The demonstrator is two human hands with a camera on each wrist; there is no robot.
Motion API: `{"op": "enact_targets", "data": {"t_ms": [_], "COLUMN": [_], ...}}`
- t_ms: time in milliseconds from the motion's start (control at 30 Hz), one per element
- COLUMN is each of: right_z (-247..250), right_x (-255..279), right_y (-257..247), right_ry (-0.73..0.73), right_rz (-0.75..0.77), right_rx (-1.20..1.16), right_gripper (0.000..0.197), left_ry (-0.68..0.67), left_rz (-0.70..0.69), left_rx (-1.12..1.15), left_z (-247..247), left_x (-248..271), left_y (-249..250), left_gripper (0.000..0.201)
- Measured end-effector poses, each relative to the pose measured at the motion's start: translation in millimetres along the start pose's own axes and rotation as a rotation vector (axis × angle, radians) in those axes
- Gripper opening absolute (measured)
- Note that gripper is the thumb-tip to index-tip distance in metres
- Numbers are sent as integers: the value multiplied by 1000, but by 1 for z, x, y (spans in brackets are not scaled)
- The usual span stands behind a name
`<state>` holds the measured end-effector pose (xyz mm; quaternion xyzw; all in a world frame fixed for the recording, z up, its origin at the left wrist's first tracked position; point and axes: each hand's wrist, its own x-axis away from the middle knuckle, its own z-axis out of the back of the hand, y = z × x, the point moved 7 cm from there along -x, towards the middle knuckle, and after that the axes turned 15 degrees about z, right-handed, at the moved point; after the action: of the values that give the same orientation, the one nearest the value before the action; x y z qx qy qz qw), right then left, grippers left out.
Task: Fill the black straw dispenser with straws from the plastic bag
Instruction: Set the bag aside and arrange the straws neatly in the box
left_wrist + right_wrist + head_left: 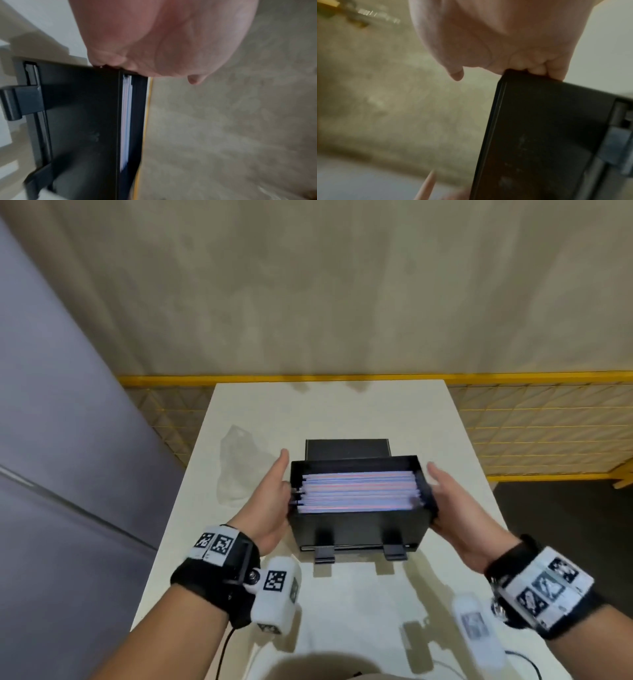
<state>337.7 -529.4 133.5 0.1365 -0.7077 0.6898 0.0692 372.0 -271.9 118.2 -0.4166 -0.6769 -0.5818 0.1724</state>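
Head: coded wrist tags (222,544) flanking straw dispenser (356,525)

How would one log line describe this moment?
left hand: grips black straw dispenser, left side | right hand: grips right side | straws: stacked inside | plastic bag: lying on table

Mid-frame, the straw dispenser (359,525) is gripped between left hand (270,501) and right hand (455,505), straws (358,491) lying inside; the plastic bag (239,463) lies on the counter (342,594) left of it.

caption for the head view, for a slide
Left hand and right hand grip the sides of the dispenser, stacked with straws; the bag lies beside it.
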Motion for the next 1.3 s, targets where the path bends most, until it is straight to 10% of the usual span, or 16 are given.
{"op": "enact_targets", "data": {"t_ms": [433, 667, 933, 1300], "right_z": [22, 25, 28, 27], "right_x": [22, -4, -28, -50], "right_y": [32, 36, 44, 36], "right_ry": [-33, 118, 234, 213], "right_rz": [-50, 93, 195, 330], "right_rx": [-117, 132, 168, 329], "right_gripper": [55, 41, 47, 45], "left_ry": [-75, 105, 341, 358], "left_rz": [-15, -189, -349, -374], "left_rx": [27, -17, -300, -374], "left_z": [1, 3, 20, 32], "left_x": [8, -17, -36, -50], "left_y": [-52, -42, -20, -14], "left_gripper": [69, 35, 63, 52]}}
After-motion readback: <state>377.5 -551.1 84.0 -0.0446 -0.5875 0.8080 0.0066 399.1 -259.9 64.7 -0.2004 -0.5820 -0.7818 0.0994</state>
